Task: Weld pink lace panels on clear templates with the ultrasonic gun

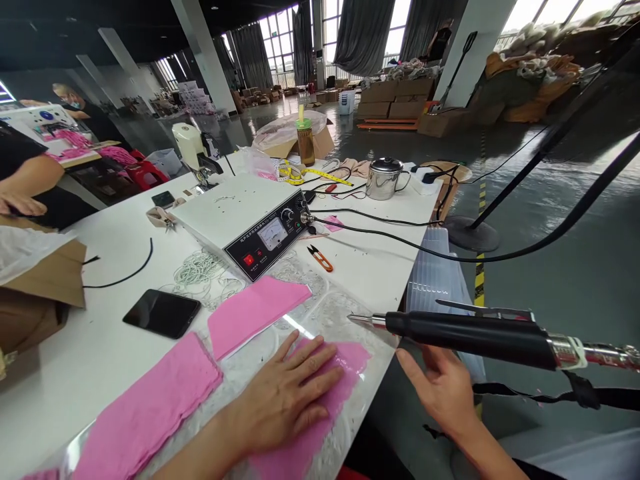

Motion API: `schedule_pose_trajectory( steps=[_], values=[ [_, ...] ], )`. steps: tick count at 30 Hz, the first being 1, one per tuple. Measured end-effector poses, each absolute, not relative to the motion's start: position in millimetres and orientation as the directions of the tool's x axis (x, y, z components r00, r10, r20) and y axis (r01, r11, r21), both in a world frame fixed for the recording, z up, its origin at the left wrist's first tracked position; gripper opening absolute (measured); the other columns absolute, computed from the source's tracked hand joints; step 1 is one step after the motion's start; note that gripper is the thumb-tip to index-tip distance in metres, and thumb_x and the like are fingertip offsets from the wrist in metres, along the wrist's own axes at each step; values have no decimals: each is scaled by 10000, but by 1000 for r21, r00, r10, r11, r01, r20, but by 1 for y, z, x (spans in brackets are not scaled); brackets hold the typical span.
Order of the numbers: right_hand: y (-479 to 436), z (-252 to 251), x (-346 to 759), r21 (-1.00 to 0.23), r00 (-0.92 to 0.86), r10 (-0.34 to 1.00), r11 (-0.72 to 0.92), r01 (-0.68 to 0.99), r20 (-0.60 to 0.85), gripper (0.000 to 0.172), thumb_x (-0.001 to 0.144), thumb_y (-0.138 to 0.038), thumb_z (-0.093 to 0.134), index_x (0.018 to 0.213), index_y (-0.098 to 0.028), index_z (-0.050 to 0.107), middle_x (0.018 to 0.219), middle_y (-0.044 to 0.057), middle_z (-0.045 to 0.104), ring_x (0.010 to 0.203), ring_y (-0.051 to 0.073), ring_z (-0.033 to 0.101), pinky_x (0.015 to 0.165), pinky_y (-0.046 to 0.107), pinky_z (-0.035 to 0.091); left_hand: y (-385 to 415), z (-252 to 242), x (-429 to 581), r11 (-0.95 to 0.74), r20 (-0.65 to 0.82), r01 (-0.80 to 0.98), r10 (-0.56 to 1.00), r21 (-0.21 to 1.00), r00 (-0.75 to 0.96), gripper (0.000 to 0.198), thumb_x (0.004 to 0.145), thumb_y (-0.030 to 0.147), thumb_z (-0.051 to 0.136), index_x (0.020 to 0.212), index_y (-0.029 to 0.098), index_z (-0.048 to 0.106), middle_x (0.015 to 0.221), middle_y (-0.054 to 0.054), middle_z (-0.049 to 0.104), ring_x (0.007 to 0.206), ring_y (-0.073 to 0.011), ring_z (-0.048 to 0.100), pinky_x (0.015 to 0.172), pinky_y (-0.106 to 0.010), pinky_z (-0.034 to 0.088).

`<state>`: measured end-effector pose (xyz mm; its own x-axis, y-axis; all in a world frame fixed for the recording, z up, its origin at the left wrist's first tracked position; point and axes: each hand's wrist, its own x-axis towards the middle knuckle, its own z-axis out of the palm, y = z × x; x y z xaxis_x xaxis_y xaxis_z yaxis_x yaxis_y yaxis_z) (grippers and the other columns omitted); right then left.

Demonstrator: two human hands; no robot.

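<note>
My left hand (287, 397) lies flat, fingers spread, on a pink fabric piece (350, 363) that rests on a clear plastic sheet (327, 313) at the table's near edge. My right hand (443, 390) is open off the table's right edge, just under a black pen-shaped tool (470, 333) with a metal tip pointing left; the fingers are not wrapped round it. Two more pink fabric stacks (150, 407) (255, 310) lie to the left of my left hand.
A white control box (240, 217) with a dial and red switches stands mid-table, cabled to the tool. Nearby are a black phone (163, 312), orange snips (320, 258), a steel mug (384, 179), a bottle (305, 140) and a cardboard box (35, 293). Another person's arm (23, 183) is at far left.
</note>
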<state>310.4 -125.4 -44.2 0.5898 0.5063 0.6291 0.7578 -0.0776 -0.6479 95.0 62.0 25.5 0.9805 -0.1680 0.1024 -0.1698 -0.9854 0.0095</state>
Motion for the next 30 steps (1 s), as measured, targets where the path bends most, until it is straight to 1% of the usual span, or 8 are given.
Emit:
schedule_pose_trajectory(
  steps=[3,5,9,11,14,18,23,30],
  values=[
    [-125,-40,316,-839,704,505,78,539,499,515,882,-327,644,1369,-217,516,1182,135,709,1010,275,722,807,374,628,62,25,101,-985,85,-169,-165,45,983,487,1028,466,416,1446,222,462,1524,-58,432,1406,-285,406,1198,-505,237],
    [-119,-35,317,-900,746,506,207,383,434,575,894,-299,626,1432,-248,428,1246,140,670,1060,269,703,862,403,612,62,23,104,-983,67,-169,-165,67,984,490,1024,468,427,1455,238,448,1525,-55,430,1407,-284,404,1200,-508,222],
    [-98,-31,313,-889,779,495,425,170,385,535,910,-294,560,1425,-320,414,1234,107,641,1044,248,688,872,463,597,64,20,105,-983,44,-168,-165,73,985,498,1020,469,434,1465,246,433,1528,-59,424,1403,-285,410,1205,-511,197],
    [-85,-28,311,-862,792,479,494,114,379,485,908,-297,528,1383,-341,442,1202,85,630,1000,232,684,870,476,584,65,19,104,-983,50,-168,-165,69,985,499,1020,467,435,1467,244,429,1531,-55,421,1407,-281,405,1208,-504,191],
    [-69,-20,313,-828,824,404,546,130,396,334,899,-296,489,1227,-335,536,1064,52,612,806,186,654,788,442,574,65,19,103,-983,78,-173,-168,66,983,497,1022,470,429,1465,244,431,1529,-48,426,1411,-273,398,1211,-500,181],
    [-71,2,324,-803,833,346,569,180,432,220,890,-279,440,1058,-318,577,919,17,529,584,123,513,592,336,509,65,18,103,-984,80,-169,-164,63,983,492,1025,464,425,1466,247,433,1530,-49,427,1422,-264,380,1219,-493,160],
    [-96,30,328,-787,745,412,568,241,525,190,893,-271,436,975,-287,607,819,22,466,494,120,426,455,305,420,65,15,103,-979,99,-188,-181,74,979,489,1029,460,409,1462,236,441,1528,-57,428,1416,-287,385,1216,-514,148],
    [-97,33,316,-786,699,477,585,200,533,162,904,-260,441,941,-277,597,771,19,456,450,115,425,401,302,409,65,16,104,-980,108,-191,-184,61,977,485,1035,464,384,1457,234,451,1511,-64,453,1405,-287,402,1217,-507,136]
  ],
)
